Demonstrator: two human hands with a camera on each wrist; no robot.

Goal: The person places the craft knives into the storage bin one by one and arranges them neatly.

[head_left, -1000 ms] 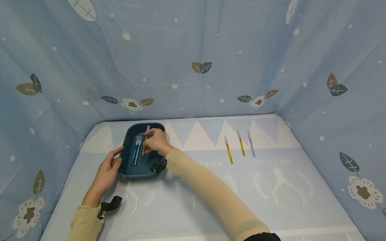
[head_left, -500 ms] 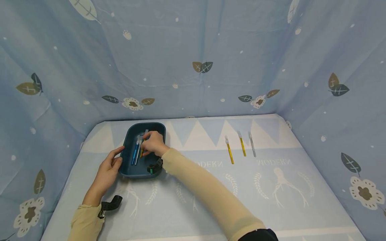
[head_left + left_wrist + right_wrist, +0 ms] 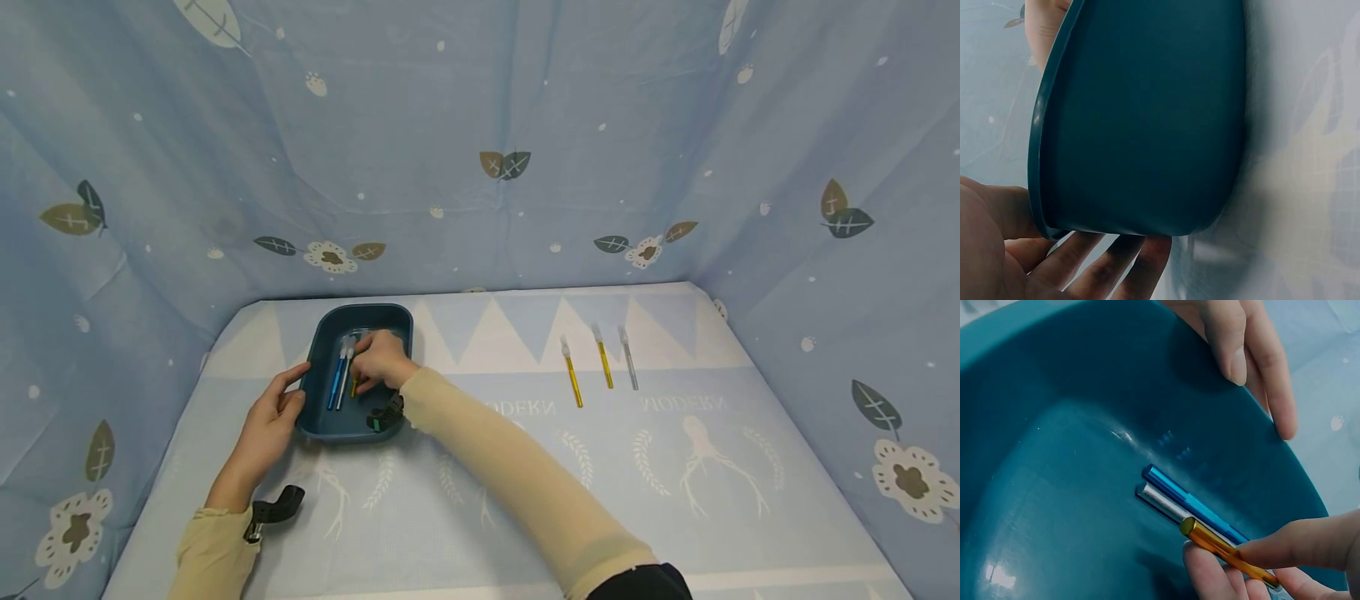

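Observation:
My right hand pinches a yellow craft knife low inside the dark blue tray. Its thumb lies over the metal handle, with fingers beneath; the hand hides most of the knife in the head view. A blue craft knife and a silver craft knife, both with clear caps, lie side by side on the tray floor, just left of the yellow one. My left hand rests against the tray's left side, fingers fairly straight along the outer wall, thumb and index tips at the rim.
On the right of the table, two more yellow craft knives and a silver one lie apart, caps toward the back. A patterned curtain encloses the back and sides.
My right hand has lowered the yellow craft knife and shifted slightly left and toward me, bringing it closer to the silver one. The left hand stays at the tray's side.

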